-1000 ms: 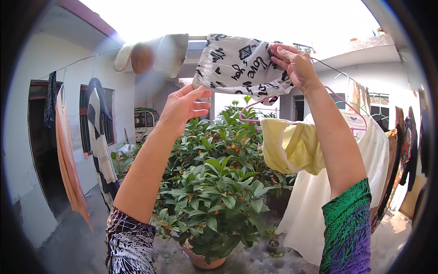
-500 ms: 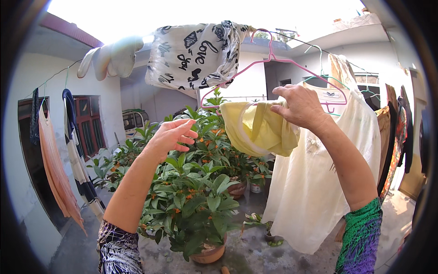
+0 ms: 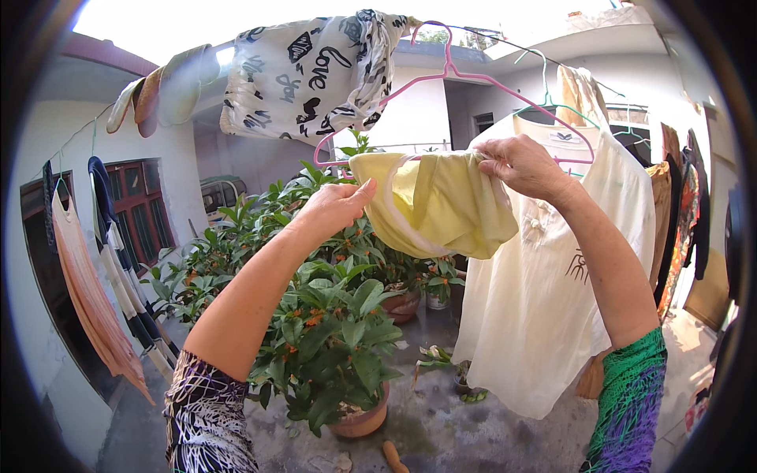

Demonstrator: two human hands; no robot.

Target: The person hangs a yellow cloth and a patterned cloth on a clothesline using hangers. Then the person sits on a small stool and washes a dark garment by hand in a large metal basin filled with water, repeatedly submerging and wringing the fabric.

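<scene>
1. Yellow garment (image 3: 438, 205): draped over the bottom bar of a pink hanger (image 3: 449, 75), at about 12 o'clock from the hands, hanging in a loose pouch just above the potted plant (image 3: 331, 315).
2. Right hand (image 3: 524, 165): at the garment's 3 o'clock end, fingers pressed together, pinching a fold of the yellow cloth against the hanger bar.
3. Left hand (image 3: 335, 209): at the garment's 9 o'clock end, fingers held close together and curled, tips touching or just beside the cloth edge; hard to tell whether gripping.
4. Judged progress: garment already on the hanger and the hanger already on the line; looks bunched and uneven, so spreading and straightening seem left.
5. Around it: patterned black-and-white cloth (image 3: 311, 75) on the line at 11 o'clock; cream shirt (image 3: 544, 299) on a green hanger (image 3: 552, 98) at 3 o'clock, just behind the right forearm; more clothes (image 3: 678, 197) farther along at 3 o'clock; peach garment (image 3: 91, 296) and striped garment (image 3: 126, 268) at 9 o'clock, well apart.
6. Against half a second ago: left hand moved up from open air over the plant to the garment's left edge; right hand moved little, same pinch at the right end; patterned cloth sits higher and farther left in view.
</scene>
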